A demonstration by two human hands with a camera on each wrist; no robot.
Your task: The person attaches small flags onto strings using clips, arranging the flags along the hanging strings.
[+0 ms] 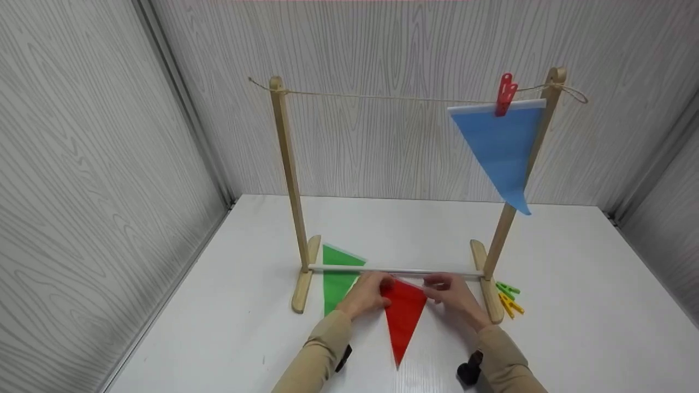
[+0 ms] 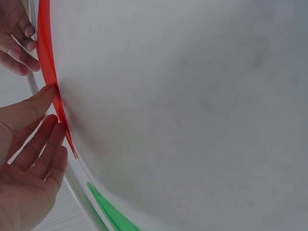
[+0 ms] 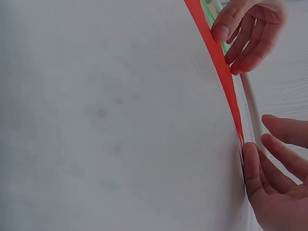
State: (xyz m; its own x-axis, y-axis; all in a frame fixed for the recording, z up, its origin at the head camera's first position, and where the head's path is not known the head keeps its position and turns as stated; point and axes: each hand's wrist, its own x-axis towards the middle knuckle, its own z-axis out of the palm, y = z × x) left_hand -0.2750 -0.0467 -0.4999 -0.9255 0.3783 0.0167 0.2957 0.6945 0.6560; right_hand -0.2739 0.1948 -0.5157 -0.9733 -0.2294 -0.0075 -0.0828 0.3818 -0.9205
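The red pennant is positioned between the hands, on the near side of the white crossbar, with its white-edged top toward the bar and its tip toward the wearer. The left hand pinches the upper left portion between thumb and fingers; the right hand pinches the upper right corner. The body of the pennant extends below both grips. The left fingers conceal the upper left corner, and the left hand and sleeve cover part of the green pennant, which passes beneath the crossbar. Both wrist views show the red pennant as a narrow strip, cropped at the upper frame edge in the left one; whether its whole length contacts the tabletop cannot be determined. Lateral limits are the left wooden foot, beyond the green pennant, and the right wooden foot, near the right hand, with green and yellow clothespins just beside its outer edge. Open tabletop extends from the pennant tip toward the lower frame edge, between the forearms.
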